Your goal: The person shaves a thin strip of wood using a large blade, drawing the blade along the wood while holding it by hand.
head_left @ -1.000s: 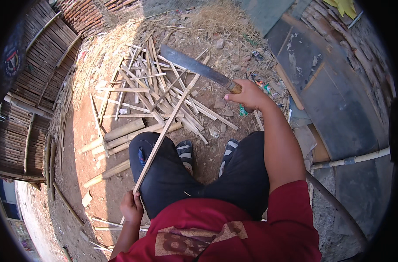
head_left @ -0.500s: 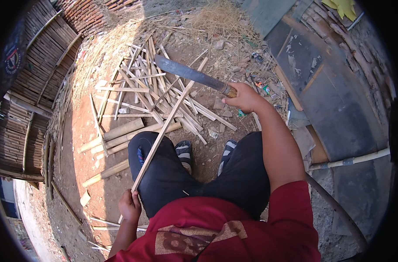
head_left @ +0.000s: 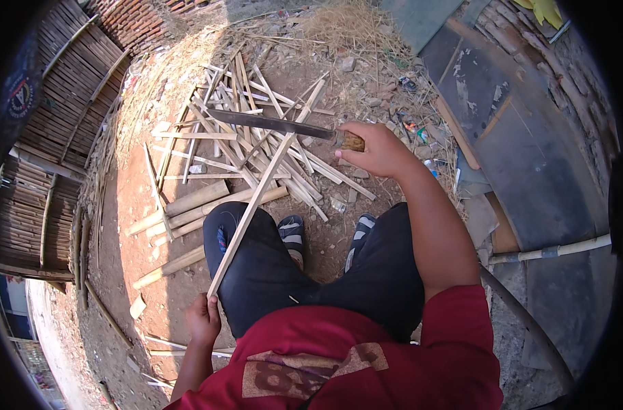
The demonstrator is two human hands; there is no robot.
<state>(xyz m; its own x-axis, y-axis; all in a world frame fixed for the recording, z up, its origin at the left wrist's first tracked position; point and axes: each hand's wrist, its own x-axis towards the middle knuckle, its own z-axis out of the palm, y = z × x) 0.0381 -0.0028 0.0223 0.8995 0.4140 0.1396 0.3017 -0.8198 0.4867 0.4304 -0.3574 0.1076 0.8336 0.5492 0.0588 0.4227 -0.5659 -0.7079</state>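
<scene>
My left hand is closed around the lower end of a long pale bamboo strip. The strip slants up and to the right across my left thigh, its far end above the pile. My right hand grips the wooden handle of a machete. The dark blade points left, nearly level, and crosses over the strip near its far end; whether they touch I cannot tell. Beneath and beyond lies a loose pile of split bamboo strips on the dirt.
Several bamboo poles lie left of my left knee. At the left stands a slatted bamboo panel. Dark boards lean along the right side, with a pole beside me. Dry straw and a brick wall are farther off.
The machete has swung down and left; its blade is now closer to level. My right hand has shifted slightly left. My left hand still holds the strip in nearly the same place.
</scene>
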